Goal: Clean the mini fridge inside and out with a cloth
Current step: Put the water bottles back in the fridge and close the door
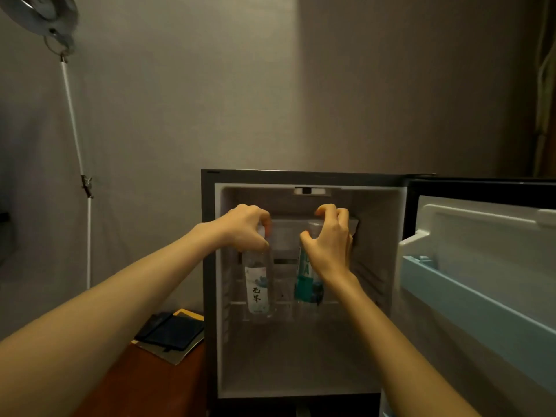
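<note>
Both my hands were inside the open mini fridge [210, 266], one on each bottle top.

The fridge sat low in my view at about five o'clock, its door [481, 266] standing wide at three o'clock. I judged it heavy and rigid enough to stay put under wiping. My left hand [243, 230] gripped the neck of the white-label bottle [257, 284], which hung at six o'clock below my fingers. My right hand [329, 245] was curled round the top of the teal-label bottle [305, 284], whose body showed at seven o'clock under my palm. Both looked like light, thin plastic, possibly slick from the cold, so the ridged neck seemed the safest hold. I saw no cloth.
</note>
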Demonstrator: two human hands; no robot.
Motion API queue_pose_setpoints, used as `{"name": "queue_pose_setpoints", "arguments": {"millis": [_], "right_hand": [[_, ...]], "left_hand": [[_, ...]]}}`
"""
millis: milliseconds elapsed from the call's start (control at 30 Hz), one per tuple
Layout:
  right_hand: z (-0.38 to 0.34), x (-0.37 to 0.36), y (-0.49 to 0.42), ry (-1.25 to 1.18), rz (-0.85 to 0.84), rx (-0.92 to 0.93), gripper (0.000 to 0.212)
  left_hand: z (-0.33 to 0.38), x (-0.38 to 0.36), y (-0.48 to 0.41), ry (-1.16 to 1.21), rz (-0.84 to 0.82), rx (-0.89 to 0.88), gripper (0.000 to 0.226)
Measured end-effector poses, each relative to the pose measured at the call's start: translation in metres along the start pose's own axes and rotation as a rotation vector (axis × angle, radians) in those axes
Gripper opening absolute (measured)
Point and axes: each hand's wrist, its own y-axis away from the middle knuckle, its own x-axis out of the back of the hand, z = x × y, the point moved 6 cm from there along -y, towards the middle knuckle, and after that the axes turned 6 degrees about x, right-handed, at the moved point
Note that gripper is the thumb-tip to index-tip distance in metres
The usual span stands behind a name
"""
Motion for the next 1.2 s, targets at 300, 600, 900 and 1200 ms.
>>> {"name": "queue_pose_setpoints", "arguments": {"millis": [300, 600, 900, 1200], "right_hand": [[-0.015, -0.017, -0.012, -0.051, 0.071, 0.029, 0.037], [0.001, -0.053, -0.023, -0.144, 0.077, -0.068, 0.044], [0.005, -0.070, -0.025, -0.234, 0.066, -0.046, 0.030], [0.006, -0.076, -0.029, -0.157, 0.025, -0.026, 0.031]], "left_hand": [[-0.007, 0.015, -0.015, 0.023, 0.107, 0.039, 0.020], [-0.028, -0.006, -0.042, -0.020, 0.056, 0.126, 0.023], [-0.030, -0.024, -0.052, -0.083, 0.109, 0.165, 0.040], [-0.021, -0.035, -0.018, -0.181, 0.461, -0.004, 0.055]]}}
